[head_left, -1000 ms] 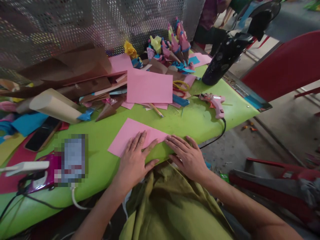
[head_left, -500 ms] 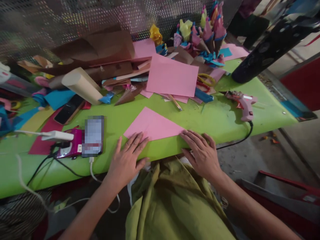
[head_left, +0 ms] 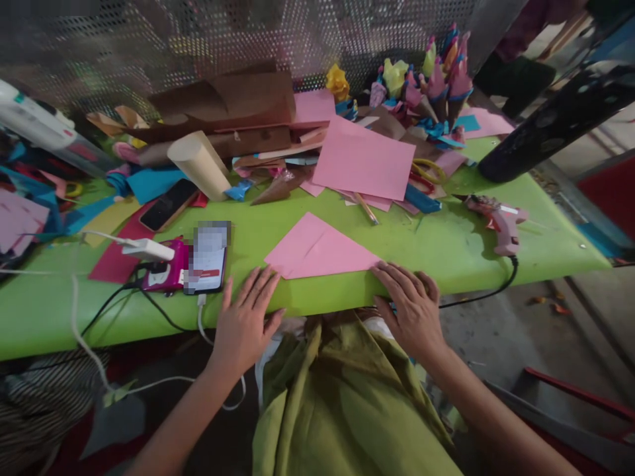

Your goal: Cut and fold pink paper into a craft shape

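Note:
A pink paper sheet (head_left: 322, 249), folded into a triangle, lies near the front edge of the green table (head_left: 436, 244). My left hand (head_left: 245, 320) rests flat at the table's edge, fingers spread, its fingertips at the paper's left corner. My right hand (head_left: 411, 305) lies flat with its fingers stretched out, touching the paper's right corner. Neither hand grips anything.
A phone (head_left: 207, 258) on a magenta charger sits left of the paper with cables hanging down. A pink glue gun (head_left: 499, 217) lies at the right. Behind are pink sheets (head_left: 364, 162), brown paper (head_left: 228, 106), a pencil (head_left: 366, 208), scissors (head_left: 427, 173), paper cones (head_left: 441, 79) and a cream roll (head_left: 198, 165).
The view has swung left and down. The pink sheet now lies folded as a triangle, and both hands have slid back toward the table's front edge.

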A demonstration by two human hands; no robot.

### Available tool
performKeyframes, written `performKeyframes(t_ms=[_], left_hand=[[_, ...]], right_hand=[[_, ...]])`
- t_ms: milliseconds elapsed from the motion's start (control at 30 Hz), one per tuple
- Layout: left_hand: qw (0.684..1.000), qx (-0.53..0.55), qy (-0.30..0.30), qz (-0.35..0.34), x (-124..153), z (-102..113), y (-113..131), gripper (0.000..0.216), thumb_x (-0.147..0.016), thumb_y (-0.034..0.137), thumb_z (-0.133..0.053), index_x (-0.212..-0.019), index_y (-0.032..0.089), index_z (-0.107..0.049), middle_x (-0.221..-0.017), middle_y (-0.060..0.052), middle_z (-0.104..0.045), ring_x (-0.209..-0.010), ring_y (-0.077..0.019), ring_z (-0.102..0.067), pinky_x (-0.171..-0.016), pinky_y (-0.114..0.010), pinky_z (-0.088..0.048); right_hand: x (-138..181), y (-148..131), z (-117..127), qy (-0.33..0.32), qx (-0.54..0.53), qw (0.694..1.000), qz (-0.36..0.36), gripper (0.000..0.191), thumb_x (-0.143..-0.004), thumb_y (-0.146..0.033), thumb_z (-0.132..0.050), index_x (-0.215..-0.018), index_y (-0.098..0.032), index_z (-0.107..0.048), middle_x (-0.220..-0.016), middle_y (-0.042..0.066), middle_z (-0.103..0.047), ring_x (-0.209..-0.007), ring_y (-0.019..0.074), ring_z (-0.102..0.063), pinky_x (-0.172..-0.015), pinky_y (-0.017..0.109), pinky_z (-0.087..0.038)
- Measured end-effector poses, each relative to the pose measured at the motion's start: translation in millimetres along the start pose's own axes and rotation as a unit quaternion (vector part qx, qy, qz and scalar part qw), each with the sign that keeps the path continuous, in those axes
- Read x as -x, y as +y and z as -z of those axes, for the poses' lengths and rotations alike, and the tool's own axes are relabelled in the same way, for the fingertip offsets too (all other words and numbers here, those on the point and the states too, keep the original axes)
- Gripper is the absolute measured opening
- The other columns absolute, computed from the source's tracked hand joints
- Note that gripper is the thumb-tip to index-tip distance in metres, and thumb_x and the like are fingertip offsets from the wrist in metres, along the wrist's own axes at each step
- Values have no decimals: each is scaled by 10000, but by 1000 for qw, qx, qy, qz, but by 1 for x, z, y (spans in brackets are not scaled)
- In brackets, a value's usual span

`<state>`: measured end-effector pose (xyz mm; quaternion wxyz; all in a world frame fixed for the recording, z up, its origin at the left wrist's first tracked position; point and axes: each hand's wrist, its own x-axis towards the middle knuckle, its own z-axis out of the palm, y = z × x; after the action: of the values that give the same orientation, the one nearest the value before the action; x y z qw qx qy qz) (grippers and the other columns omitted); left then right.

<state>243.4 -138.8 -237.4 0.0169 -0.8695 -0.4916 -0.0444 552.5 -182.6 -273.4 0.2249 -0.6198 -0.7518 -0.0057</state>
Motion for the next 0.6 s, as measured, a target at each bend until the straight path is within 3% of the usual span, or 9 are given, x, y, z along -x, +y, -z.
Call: performKeyframes(t_ms=[100, 233, 300, 400, 500, 600], left_hand=[[999, 12, 31, 6, 5, -1, 8, 584, -1005, 349, -407, -1563, 185, -352, -1555, -114, -470, -1449, -312, -421, -1208, -546, -247], [999, 48, 17, -18, -3, 2, 32, 560, -999, 389, -436, -1535, 229, -418, -1548, -91, -490, -1325, -295, -525, -1088, -451, -414], [998, 50, 4, -25, -12, 4, 40, 563, -990, 428, -459, -1527, 262, -433, -1557, -84, -481, -1288, -300, -538, -1047, -453, -442], [999, 41, -10, -35, -28, 5, 40, 522, -993, 452, -448, -1491, 300, -484, -1572, -58, -463, -1381, -315, -462, -1100, -511, -398], [998, 27, -19, -45, -42, 7, 28, 478, -1011, 446, -403, -1459, 323, -517, -1572, -35, -465, -1436, -309, -414, -1141, -561, -349], [999, 13, -6, -37, -52, 10, 17, 455, -1009, 423, -407, -1414, 297, -573, -1563, -68, -475, -1395, -319, -462, -1097, -542, -404]], right_hand=[[2, -4, -4, 32, -11, 999, -1, 537, -988, -236, -518, -1510, -291, -407, -1338, 95, -655, -1215, 292, -578, -1055, 467, -327], [11, -23, -8, 61, -24, 998, 5, 467, -960, -218, -562, -1415, -318, -535, -1133, 67, -711, -1016, 262, -612, -916, 424, -386], [14, -35, -9, 55, -58, 996, 41, 452, -944, -209, -585, -1382, -318, -571, -1050, 47, -721, -943, 233, -617, -866, 401, -399], [11, -42, -7, 35, -112, 986, 117, 455, -938, -204, -596, -1379, -314, -577, -989, 29, -732, -895, 203, -621, -850, 380, -416], [-1, -33, -3, 15, -75, 991, 110, 460, -938, -274, -608, -1396, -294, -568, -1186, 71, -718, -1063, 249, -603, -926, 418, -422], [-10, -24, 0, -40, -32, 995, 88, 528, -918, -365, -632, -1429, -261, -543, -1422, 110, -602, -1273, 313, -512, -1075, 510, -361]])
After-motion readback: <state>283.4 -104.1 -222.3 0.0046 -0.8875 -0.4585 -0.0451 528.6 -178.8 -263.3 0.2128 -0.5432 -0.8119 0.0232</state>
